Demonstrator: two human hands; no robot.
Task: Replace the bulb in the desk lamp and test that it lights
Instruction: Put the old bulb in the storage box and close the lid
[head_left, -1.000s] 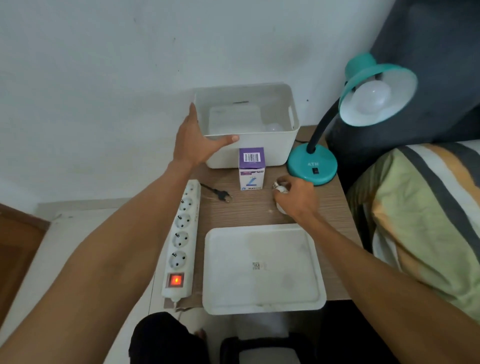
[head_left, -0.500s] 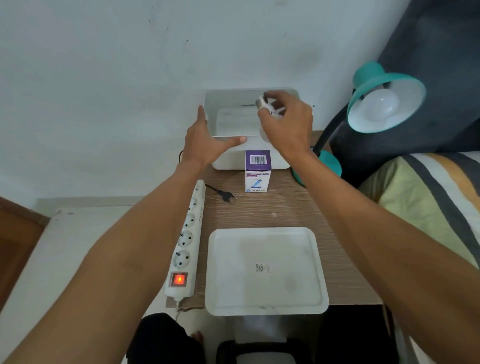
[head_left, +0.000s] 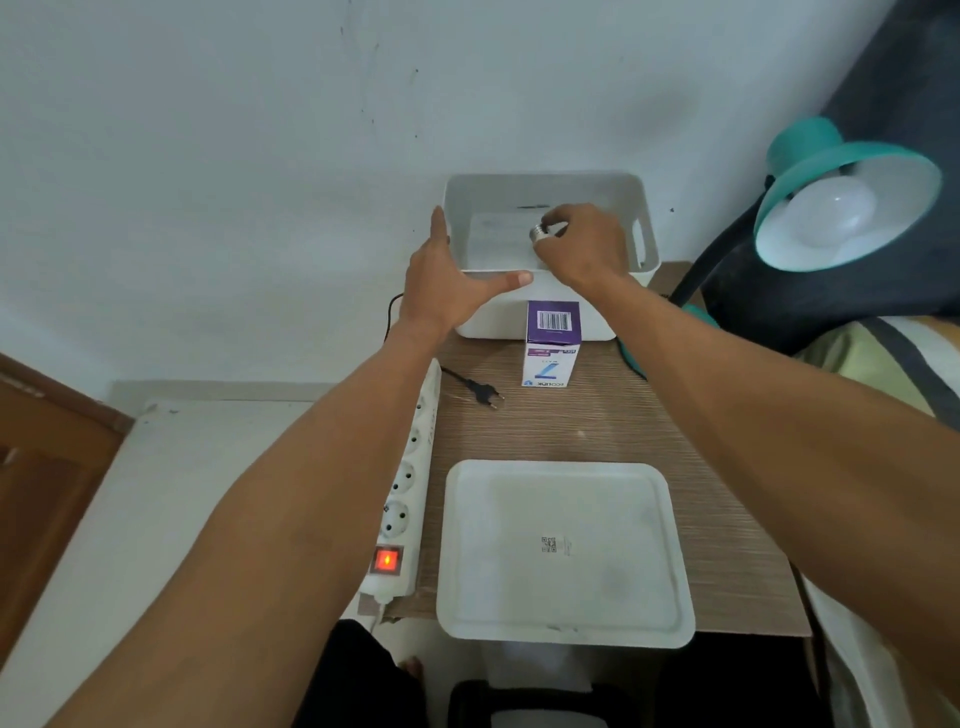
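Observation:
The teal desk lamp (head_left: 852, 171) stands at the right with a white bulb (head_left: 831, 215) in its shade, unlit. My right hand (head_left: 582, 244) is inside the white bin (head_left: 644, 228), closed on a loose bulb (head_left: 540, 232) whose metal screw base shows at my fingertips. My left hand (head_left: 452, 280) rests on the bin's front left rim, thumb along the front edge. The lamp's black plug (head_left: 480, 391) lies loose on the wooden table, unplugged. A purple and white bulb box (head_left: 551, 343) stands in front of the bin.
A white power strip (head_left: 410, 478) with its red switch (head_left: 387, 560) lit runs along the table's left edge. A white tray (head_left: 563, 551) lies at the front of the table. A striped cushion (head_left: 883, 358) and a dark backrest are on the right.
My right hand lifted the loose bulb off the table beside the lamp base, carried it over the bin, and has now lowered it inside. My left hand stayed on the bin's rim.

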